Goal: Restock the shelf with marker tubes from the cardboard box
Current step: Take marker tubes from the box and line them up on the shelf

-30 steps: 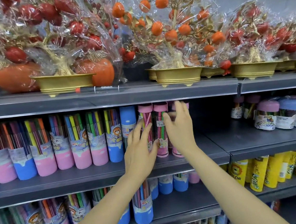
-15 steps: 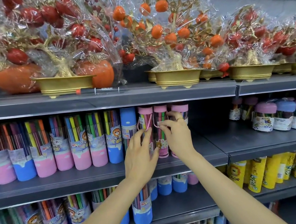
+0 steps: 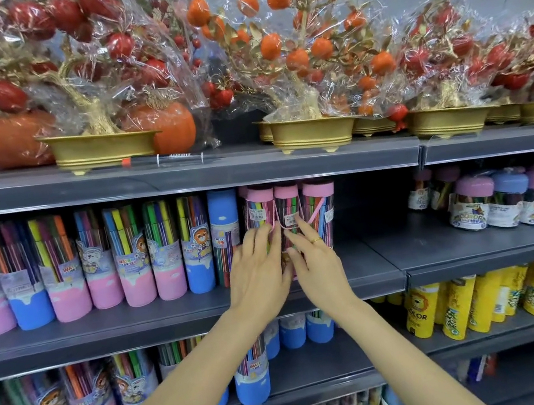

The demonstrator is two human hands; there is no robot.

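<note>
Three clear marker tubes with pink lids and pink cords stand together on the grey middle shelf. My left hand lies against the lower front of the left tube with its fingers straight. My right hand, wearing a ring, touches the front of the middle and right tubes, fingers extended. A row of pink and blue marker tubes fills the shelf to the left. The cardboard box is out of view.
Wrapped ornamental fruit trees in gold pots crowd the top shelf, with a loose marker lying near its edge. Short jars with pink and blue lids stand at the right. Yellow tubes and more marker tubes fill the lower shelf.
My right hand has come down from the tube tops to their lower fronts and opened out flat. A third pink-lidded tube now stands uncovered at the right. My left hand stayed nearly still.
</note>
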